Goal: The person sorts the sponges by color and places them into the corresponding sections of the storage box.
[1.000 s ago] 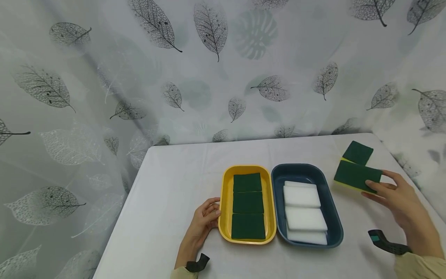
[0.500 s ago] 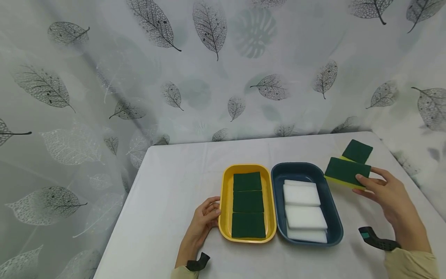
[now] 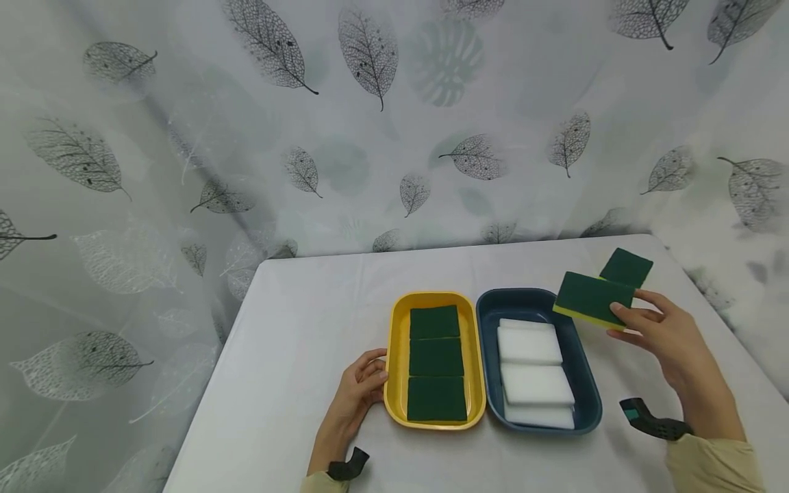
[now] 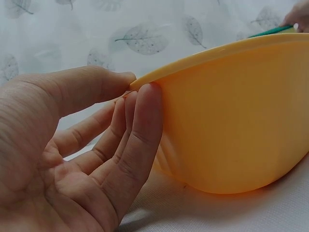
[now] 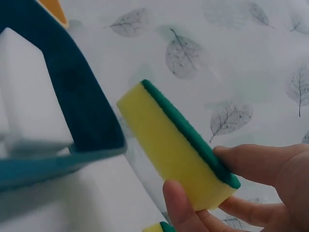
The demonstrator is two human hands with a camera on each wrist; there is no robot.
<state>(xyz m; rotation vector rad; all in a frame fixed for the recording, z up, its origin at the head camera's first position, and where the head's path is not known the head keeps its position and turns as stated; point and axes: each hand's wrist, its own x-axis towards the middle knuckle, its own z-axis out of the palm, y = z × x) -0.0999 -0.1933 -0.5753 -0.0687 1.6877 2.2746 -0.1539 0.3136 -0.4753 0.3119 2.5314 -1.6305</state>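
Note:
My right hand (image 3: 668,335) pinches a green-and-yellow scouring sponge (image 3: 593,298) by its right end, thumb on the green side. In the right wrist view the sponge (image 5: 178,145) is tilted, its far end close to the blue tray's corner. My left hand (image 3: 360,383) grips the rim of a yellow tray (image 3: 392,342) at its left side; the left wrist view has thumb above the rim and fingers under it. Inside the yellow tray, three sponges (image 3: 436,357) lie in a column, green side up. Another sponge (image 3: 626,267) lies on the table behind the held one.
Right beside the yellow tray stands a dark blue tray (image 3: 588,383) with several white sponge blocks (image 3: 537,383) overlapping in it. Both stand on a white-covered table (image 3: 308,322). A leaf-patterned curtain (image 3: 394,137) hangs behind and to the sides.
My right hand has carried the sponge leftward and slightly up in the head view, from the table's right side toward the blue tray. The left hand keeps its hold on the yellow tray.

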